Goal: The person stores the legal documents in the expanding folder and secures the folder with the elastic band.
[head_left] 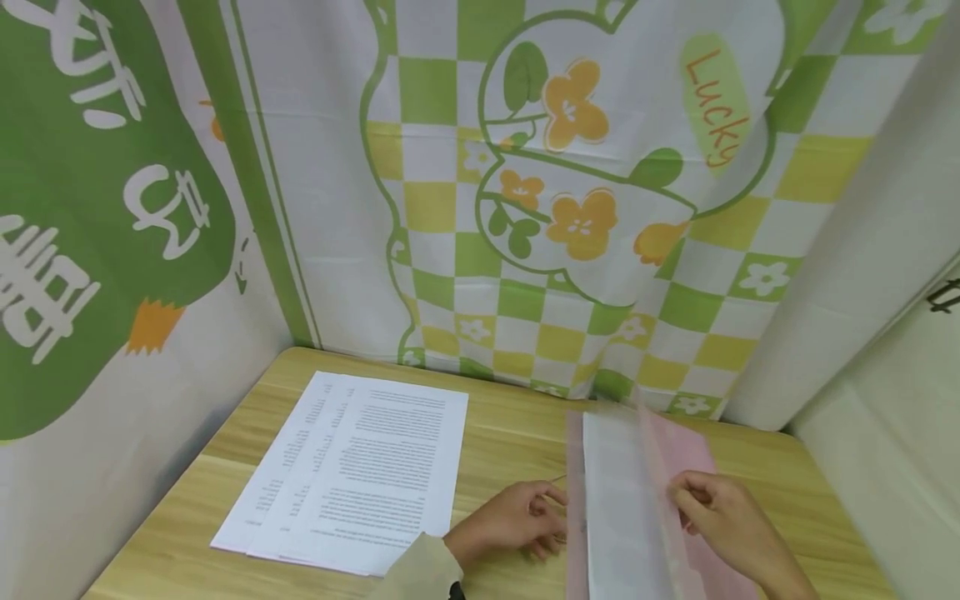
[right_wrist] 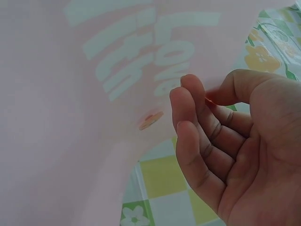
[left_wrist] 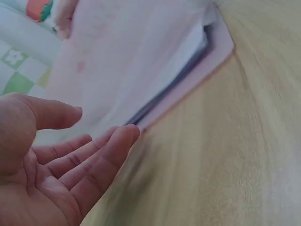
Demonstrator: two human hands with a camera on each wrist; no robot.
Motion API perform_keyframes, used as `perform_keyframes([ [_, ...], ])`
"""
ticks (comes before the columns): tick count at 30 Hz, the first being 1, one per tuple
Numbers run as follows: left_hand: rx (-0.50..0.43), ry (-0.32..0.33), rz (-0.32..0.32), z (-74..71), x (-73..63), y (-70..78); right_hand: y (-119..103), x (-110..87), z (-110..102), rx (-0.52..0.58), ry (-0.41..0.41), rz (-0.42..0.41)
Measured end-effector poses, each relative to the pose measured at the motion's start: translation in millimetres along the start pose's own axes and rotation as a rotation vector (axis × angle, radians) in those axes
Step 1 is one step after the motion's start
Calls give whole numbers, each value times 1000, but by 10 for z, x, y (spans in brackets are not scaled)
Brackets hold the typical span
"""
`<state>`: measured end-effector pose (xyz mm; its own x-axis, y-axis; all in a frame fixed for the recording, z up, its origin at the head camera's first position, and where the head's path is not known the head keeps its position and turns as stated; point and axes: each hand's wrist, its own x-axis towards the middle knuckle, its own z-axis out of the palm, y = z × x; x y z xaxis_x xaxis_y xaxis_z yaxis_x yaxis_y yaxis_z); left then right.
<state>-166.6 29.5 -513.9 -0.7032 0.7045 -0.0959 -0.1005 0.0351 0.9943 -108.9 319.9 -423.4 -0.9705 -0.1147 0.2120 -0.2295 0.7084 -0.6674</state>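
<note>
A pink folder (head_left: 576, 500) lies spread on the table, with white sheets (head_left: 618, 500) inside it. My right hand (head_left: 723, 517) pinches the edge of its raised page or cover between thumb and index finger. In the right wrist view this pink cover (right_wrist: 108, 155) bears pale lettering and bends away from the hand (right_wrist: 221, 141). My left hand (head_left: 521, 518) is beside the folder's left edge, its fingers loosely bent with nothing in them. Its fingertips overlap the lower edge of the folder (left_wrist: 117, 70) in the left wrist view.
Printed papers (head_left: 390, 467) lie overlapping on the left half of the wooden table (head_left: 517, 433). A curtain (head_left: 420, 167) with green checks and orange flowers hangs right behind the table, and a green-and-white cloth (head_left: 172, 400) hangs along the left side.
</note>
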Motion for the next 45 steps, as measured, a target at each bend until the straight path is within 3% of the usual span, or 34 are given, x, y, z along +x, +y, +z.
perform_keyframes([
  [4, -19, -2, 56, -138, -158, 123, 7, 2, 0, -5, -13, 15],
  [7, 68, 45, 98, -265, -295, 211, 9, 6, -1, -10, -11, 23],
  [10, 282, 122, 131, -440, -459, 257, 2, 17, 8, -14, -2, 16],
  [16, 828, 338, 155, -770, -852, 314, -22, 16, 7, -27, -42, 73],
  [18, 955, 419, 153, -857, -990, 329, -18, 7, -4, -35, -58, 99],
  [21, 1059, 530, 121, -987, -1187, 352, -8, -7, -17, -42, -72, 100],
  [26, 1150, 659, -26, -1238, -1489, 355, 8, -5, -16, -40, -43, 56],
  [32, 1153, 636, -224, -1510, -1757, 295, 15, 1, -18, -37, -48, 53],
  [38, 1146, 641, -315, -1669, -1756, 183, 30, -21, -42, -63, -60, 50],
  [45, 1118, 642, -397, -1740, -1735, 145, 0, -14, -25, -68, -55, 29],
])
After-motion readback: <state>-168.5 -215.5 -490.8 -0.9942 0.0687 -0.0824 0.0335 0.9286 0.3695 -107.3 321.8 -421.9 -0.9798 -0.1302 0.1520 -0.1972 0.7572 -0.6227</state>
